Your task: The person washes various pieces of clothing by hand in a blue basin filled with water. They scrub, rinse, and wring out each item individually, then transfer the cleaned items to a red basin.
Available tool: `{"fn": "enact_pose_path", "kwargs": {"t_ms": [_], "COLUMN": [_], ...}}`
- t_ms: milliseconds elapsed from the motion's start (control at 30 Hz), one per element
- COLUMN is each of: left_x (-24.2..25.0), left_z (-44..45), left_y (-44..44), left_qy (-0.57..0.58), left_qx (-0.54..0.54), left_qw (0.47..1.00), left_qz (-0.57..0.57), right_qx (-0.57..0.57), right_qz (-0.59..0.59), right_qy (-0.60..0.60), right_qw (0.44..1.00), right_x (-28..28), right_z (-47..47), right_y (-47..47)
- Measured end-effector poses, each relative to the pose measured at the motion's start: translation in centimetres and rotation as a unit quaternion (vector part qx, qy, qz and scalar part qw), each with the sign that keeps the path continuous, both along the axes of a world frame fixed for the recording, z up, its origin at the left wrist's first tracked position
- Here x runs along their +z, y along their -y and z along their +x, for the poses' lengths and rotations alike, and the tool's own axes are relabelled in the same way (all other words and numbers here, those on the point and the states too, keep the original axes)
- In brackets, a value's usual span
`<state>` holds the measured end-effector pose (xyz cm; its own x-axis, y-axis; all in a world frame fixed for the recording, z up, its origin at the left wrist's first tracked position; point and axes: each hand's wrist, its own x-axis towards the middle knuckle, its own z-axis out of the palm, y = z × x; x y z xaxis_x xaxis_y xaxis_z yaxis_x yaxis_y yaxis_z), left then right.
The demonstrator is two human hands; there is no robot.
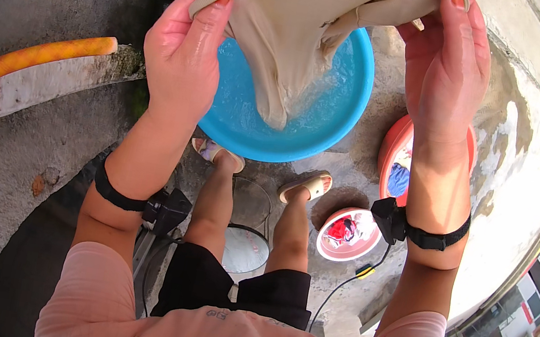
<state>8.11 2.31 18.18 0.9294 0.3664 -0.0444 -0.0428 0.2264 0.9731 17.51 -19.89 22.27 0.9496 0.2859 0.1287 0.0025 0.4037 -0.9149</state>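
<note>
A wet beige cloth garment with a ribbed edge is stretched between both hands. My left hand pinches one end of that edge between thumb and fingers. At the upper right, my right hand grips the other end, its thumb over the rim of the fabric. The garment sags in the middle, and its lower part hangs over a round blue plastic basin of water. Whether its lowest tip touches the water I cannot tell. Both hands look wet.
Two pink-red basins holding clothes stand at right on wet concrete. An orange hose lies along a stone ledge at left. A round-topped stool is between my legs. A black cable runs from the right wrist device.
</note>
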Motion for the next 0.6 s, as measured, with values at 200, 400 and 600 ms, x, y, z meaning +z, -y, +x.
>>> {"fn": "enact_pose_path", "kwargs": {"t_ms": [200,400,600], "left_x": [4.1,-7.0,-22.7], "left_z": [2.0,-1.2,-5.8], "left_y": [-1.3,-2.4,-2.6], "left_qy": [0.218,0.087,-0.174], "left_qx": [0.063,-0.055,-0.340], "left_qw": [0.969,0.848,0.620], "left_qz": [0.097,0.520,0.685], "right_qx": [-0.131,-0.057,0.237], "right_qz": [-0.022,-0.471,-0.763], "right_qy": [0.185,0.262,0.168], "right_qw": [0.974,0.840,0.577], "right_x": [2.2,-10.0,-26.3], "right_z": [-0.7,-4.7,-9.7], "right_y": [0.7,2.0,-0.2]}}
